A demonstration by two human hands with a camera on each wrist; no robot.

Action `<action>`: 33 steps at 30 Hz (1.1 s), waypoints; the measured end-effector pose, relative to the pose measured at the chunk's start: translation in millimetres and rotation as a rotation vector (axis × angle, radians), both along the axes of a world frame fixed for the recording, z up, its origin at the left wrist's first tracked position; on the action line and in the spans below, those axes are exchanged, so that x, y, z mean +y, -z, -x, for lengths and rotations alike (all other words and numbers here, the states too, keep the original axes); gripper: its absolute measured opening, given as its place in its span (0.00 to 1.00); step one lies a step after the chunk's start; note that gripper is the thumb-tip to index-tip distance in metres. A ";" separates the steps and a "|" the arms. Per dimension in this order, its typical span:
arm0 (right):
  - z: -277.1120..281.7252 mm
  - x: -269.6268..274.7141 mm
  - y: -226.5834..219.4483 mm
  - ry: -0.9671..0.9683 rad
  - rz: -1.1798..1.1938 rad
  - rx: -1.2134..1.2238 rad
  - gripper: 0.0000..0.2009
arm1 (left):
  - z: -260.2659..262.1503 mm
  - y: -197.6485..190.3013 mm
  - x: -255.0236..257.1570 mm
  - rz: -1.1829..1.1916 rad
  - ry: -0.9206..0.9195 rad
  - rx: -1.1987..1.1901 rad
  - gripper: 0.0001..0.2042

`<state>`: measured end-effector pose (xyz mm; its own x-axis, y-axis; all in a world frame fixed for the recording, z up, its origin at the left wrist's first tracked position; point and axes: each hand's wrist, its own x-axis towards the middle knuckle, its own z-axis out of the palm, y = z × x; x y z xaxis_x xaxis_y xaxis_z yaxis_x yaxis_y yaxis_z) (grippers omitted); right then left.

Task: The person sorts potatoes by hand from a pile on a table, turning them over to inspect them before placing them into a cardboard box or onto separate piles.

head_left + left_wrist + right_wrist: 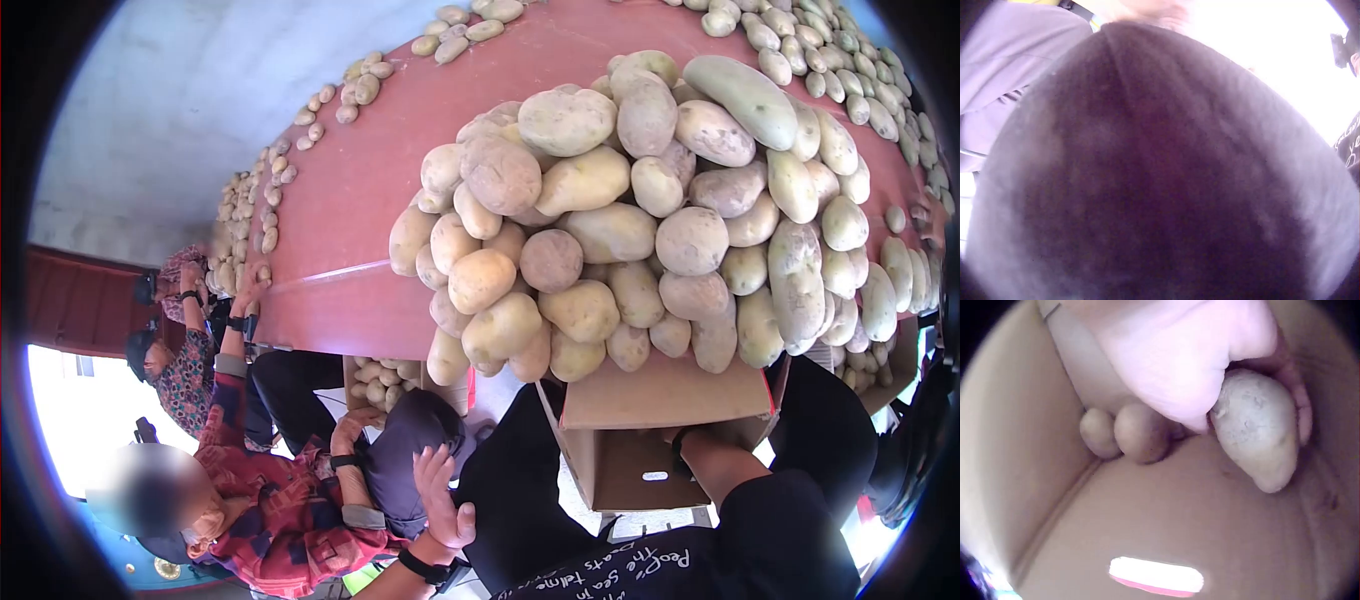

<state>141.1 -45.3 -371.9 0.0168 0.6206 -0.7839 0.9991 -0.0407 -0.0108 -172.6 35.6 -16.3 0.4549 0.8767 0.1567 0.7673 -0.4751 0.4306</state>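
Observation:
My right hand (1179, 362) reaches inside an open cardboard box (665, 390) between my legs, mostly hidden by its wall in the head view. In the right wrist view its fingers curl round a pale, dusty potato (1257, 428) at the box floor. Two more potatoes, a small one (1099, 433) and a rounder one (1141, 433), lie in the box beside a wall. My left hand (440, 500) is raised with fingers extended, palm bare, over my left thigh. Dark trouser cloth (1160, 162) fills most of the left wrist view.
A large potato heap (640, 220) is piled on the red table (350, 220) at the edge above the box. More potatoes (840, 60) line the table's far side. Another person (290, 500) sits close at the left, beside a box of potatoes (385, 380).

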 end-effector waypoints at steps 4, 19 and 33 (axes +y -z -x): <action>8.6 4.6 1.3 0.014 0.040 0.067 0.22 | -0.7 0.9 0.5 0.008 -0.015 -0.023 0.28; 22.8 25.4 -3.1 0.020 0.106 0.281 0.22 | 0.5 -0.3 -2.1 0.008 -0.009 -0.085 0.27; -7.8 -3.0 -188.4 0.889 0.568 1.114 0.49 | -12.5 -7.7 -27.6 -0.246 0.091 -0.044 0.27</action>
